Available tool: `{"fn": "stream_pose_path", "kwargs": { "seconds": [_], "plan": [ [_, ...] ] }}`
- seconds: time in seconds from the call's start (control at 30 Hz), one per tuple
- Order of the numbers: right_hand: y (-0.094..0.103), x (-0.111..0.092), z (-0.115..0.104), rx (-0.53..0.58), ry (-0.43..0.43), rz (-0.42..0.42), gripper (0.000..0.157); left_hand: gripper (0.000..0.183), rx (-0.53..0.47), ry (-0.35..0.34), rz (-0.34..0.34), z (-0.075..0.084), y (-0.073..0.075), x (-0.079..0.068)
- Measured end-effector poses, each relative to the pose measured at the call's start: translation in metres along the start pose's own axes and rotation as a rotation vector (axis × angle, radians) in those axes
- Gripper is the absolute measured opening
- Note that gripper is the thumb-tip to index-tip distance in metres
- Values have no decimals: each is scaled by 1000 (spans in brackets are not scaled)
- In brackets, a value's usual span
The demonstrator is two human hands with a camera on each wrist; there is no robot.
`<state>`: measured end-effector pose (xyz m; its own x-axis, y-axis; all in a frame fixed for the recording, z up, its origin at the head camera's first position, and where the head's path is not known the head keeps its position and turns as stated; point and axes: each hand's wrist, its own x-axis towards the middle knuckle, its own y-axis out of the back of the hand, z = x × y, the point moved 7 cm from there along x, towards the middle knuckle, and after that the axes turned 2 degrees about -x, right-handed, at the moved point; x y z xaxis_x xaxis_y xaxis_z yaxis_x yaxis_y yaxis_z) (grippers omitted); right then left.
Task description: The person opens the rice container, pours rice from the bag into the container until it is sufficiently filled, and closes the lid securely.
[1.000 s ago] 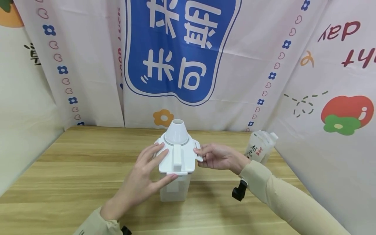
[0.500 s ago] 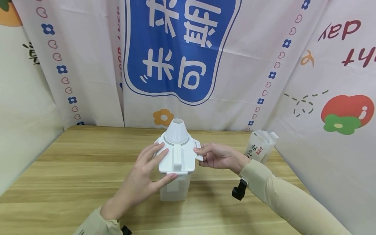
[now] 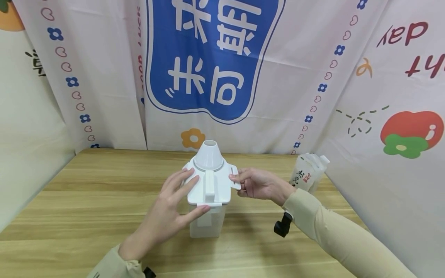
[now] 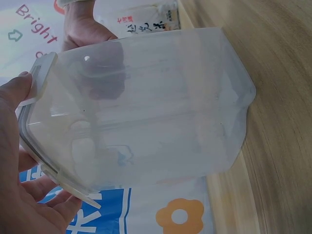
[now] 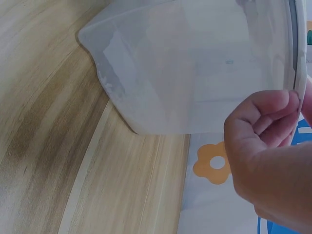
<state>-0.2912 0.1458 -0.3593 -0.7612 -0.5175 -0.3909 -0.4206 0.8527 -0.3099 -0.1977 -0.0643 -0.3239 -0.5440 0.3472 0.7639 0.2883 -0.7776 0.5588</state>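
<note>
A translucent storage container [image 3: 206, 227] stands upright on the table, its white lid [image 3: 198, 195] topped by a cone-shaped white cap [image 3: 209, 157]. My left hand [image 3: 165, 210] spreads over the lid's left side. Its thumb [image 4: 19, 87] presses on the front clip, while its other fingertips rest on the left part of the lid. At the right side, the thumb and curled fingers of my right hand [image 3: 260, 186] pinch the white side clip [image 3: 235, 181], which sticks outward from the lid. The right wrist view shows those fingers [image 5: 273, 105] curled at the lid's edge.
A plastic bag of rice [image 3: 306, 174] with red and black characters stands at the table's back right. Printed cloth [image 3: 271, 96] hangs behind the wooden table [image 3: 104, 193] and along both sides. A black wrist camera [image 3: 283, 225] sits under the right sleeve.
The right fingers and the side clip have risen very slightly outward. My left hand and the container hold the same position.
</note>
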Motion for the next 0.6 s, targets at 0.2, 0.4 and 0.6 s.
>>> {"fn": "stream_pose_path", "kwargs": {
  "seconds": [0.2,0.4,0.6],
  "plan": [
    [-1,0,0,8,6,-2,9,75,-4,6,-1,0,0,0],
    [-1,1,1,7,8,-2,11,75,-8,8,0,-1,0,0],
    [-1,1,2,21,18,-6,11,75,-11,5,7,-1,0,-1]
  ]
}}
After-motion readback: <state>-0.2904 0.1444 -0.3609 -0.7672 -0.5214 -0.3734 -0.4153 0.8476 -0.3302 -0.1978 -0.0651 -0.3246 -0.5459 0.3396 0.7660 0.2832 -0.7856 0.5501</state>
